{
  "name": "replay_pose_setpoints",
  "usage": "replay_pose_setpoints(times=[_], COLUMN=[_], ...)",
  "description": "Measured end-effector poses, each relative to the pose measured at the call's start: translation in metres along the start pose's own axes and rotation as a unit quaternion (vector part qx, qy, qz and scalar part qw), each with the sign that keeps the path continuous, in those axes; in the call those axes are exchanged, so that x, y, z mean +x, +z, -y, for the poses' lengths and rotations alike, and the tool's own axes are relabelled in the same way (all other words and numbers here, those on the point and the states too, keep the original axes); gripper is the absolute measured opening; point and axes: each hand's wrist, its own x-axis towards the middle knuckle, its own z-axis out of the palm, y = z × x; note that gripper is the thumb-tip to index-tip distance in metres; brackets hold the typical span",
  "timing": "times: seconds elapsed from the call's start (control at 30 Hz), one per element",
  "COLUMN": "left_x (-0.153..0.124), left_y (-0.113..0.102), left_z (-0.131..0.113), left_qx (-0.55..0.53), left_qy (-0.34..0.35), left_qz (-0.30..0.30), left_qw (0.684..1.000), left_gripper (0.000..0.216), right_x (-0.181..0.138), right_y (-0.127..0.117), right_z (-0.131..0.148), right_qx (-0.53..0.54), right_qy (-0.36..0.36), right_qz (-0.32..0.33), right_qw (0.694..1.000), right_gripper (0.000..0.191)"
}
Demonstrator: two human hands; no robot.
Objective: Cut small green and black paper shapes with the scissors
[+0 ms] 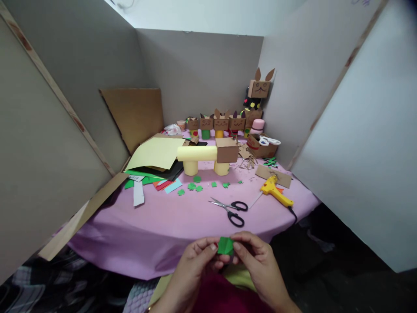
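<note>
Both of my hands meet at the bottom centre, just below the near edge of the table. My left hand (pixel 194 260) and my right hand (pixel 256 261) each pinch one side of a small folded piece of green paper (pixel 225 246). Fingers of both hands are closed on it. Black-handled scissors (pixel 232 209) lie open on the pink tablecloth (pixel 169 226) a little beyond my hands. Several small green cut-out shapes (pixel 194 187) are scattered further back, in front of a yellow tube figure with a cardboard box head (pixel 208 157).
A yellow glue gun (pixel 275 191) lies at the right, its cord running off the edge. Stacked coloured paper sheets (pixel 156 163) sit at the left. A row of cardboard animal figures (pixel 221 124) and a small box (pixel 260 145) stand at the back. Cardboard walls enclose the table.
</note>
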Motion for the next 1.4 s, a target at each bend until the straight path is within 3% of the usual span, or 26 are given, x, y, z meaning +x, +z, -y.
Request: replay_pose_setpoints(times=[0.3,0.77,1.07,1.27,1.4], left_x=[0.003,0.003,0.000,-0.005,-0.006], left_y=[-0.004,-0.002,0.000,0.003,0.003], left_z=[0.003,0.003,0.002,-0.002,0.000], left_qx=[0.020,0.039,0.079,0.036,0.018], left_qy=[0.000,-0.012,0.025,-0.020,-0.015], left_qz=[0.009,0.049,0.056,0.040,0.045], left_qw=[1.000,0.998,0.995,0.998,0.999], left_gripper=[0.029,0.023,0.023,0.023,0.024], right_x=[-0.001,0.002,0.000,0.001,0.000], right_y=[0.002,0.001,0.000,-0.004,-0.005], right_z=[0.003,0.003,0.000,-0.008,-0.008], right_qx=[0.003,0.044,0.039,0.062,0.067], right_qy=[-0.007,0.020,0.035,0.071,0.069], right_qz=[0.000,0.016,0.012,0.018,0.011], right_qw=[1.000,0.999,0.999,0.995,0.995], right_gripper=[0.010,0.012,0.014,0.016,0.016])
